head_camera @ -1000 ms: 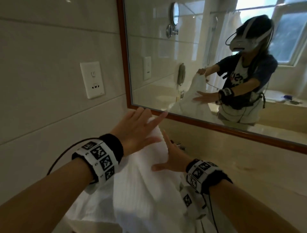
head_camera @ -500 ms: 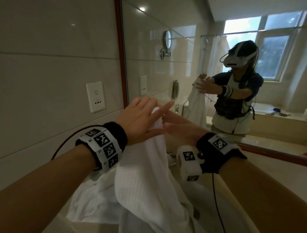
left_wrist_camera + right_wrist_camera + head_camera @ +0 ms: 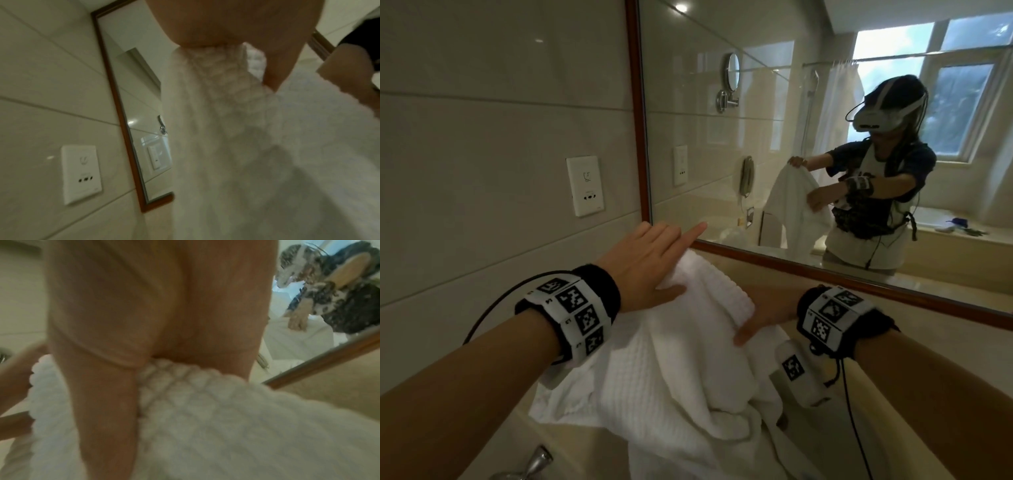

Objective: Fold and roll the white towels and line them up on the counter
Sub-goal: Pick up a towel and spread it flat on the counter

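A white waffle-weave towel [image 3: 688, 370] hangs in the air in front of me, and its lower part bunches on the counter [image 3: 935, 346]. My left hand [image 3: 654, 267] holds its top corner, thumb on the near side and fingers stretched behind. My right hand [image 3: 767, 318] pinches the upper edge lower and to the right, with only the thumb showing over the cloth. The left wrist view shows the towel [image 3: 226, 129] dropping from the left hand [image 3: 236, 24]. In the right wrist view the towel [image 3: 205, 426] runs out from under the right hand [image 3: 154, 305].
A wood-framed mirror [image 3: 635, 137] covers the wall ahead and reflects me holding the towel. A white wall socket [image 3: 585, 186] sits left of it on the tiled wall. A chrome tap handle [image 3: 530, 466] is at the bottom left. The beige counter stretches to the right.
My right hand has slid down and to the right along the towel's edge, away from the left hand. The left hand keeps the top corner up.
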Demonstrator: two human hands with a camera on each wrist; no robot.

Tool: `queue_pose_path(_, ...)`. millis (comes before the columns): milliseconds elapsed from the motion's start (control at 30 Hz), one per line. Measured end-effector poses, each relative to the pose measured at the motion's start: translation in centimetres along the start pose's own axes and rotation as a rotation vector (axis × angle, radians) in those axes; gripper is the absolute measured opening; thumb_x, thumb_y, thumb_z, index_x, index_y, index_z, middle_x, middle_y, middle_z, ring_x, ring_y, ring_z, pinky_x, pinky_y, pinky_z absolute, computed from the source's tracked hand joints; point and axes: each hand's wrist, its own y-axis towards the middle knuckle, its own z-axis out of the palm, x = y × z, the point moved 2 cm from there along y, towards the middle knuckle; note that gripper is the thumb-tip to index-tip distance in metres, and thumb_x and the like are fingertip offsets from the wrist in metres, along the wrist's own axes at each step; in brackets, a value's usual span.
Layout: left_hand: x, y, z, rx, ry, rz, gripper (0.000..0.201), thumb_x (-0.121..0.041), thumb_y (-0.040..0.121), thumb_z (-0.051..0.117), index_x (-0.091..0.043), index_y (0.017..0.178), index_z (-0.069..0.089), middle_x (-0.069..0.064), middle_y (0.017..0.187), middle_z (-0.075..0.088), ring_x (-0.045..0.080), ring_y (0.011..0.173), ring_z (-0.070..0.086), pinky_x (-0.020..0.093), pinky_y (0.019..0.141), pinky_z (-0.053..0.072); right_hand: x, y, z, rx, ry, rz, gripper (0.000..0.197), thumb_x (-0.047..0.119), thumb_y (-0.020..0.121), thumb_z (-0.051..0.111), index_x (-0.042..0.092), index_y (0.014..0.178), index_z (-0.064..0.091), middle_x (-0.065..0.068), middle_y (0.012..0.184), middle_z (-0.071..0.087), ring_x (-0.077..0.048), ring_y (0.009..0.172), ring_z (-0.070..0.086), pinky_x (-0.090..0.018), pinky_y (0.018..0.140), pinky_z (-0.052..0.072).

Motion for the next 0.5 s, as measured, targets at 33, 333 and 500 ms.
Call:
queue_pose_path(33,-0.1,0.0,0.1,0.055,-0.065,-0.057,0.083,-0.053,0.084,0.046,-0.009,0.148,0.016,0.003,0.107,0.055,0.019,0.091,0.052,0.03,0.083,0.046,-0.2,-0.4,-0.3,-0.04,-0.009,0.007,0.078,0.039,0.072,0.077,0.026,0.138,0.038,0.008,0.137,0.047,-0.012,0.123,0.042,-0.032,0.111,0.029)
queue_pose_path(333,0.3,1.3,2.0,0.369,-0.5,-0.476,0.039,-0.041,0.088,0.058,-0.003,0.093,0.067,0.005,0.09,0.054,0.017,0.082,0.049,0.025,0.063,0.033,-2.7,-4.8,-2.8,-0.277,0.047,0.084,0.04,0.034,0.08,0.07,0.021,0.114,0.053,0.005,0.11,0.054,-0.012,0.1,0.049,-0.024,0.087,0.035)
queue_pose_path(500,-2.2,2.4,1.4,0.22,-0.84,-0.439,0.036,-0.04,0.093,0.05,-0.008,0.099,0.064,0.005,0.095,0.064,0.022,0.091,0.057,0.019,0.066,0.037,-4.5,-8.0,-2.2,-0.357,-0.098,0.167,0.054,0.033,0.082,0.068,0.015,0.127,0.046,-0.002,0.128,0.052,-0.019,0.112,0.049,-0.025,0.091,0.037)
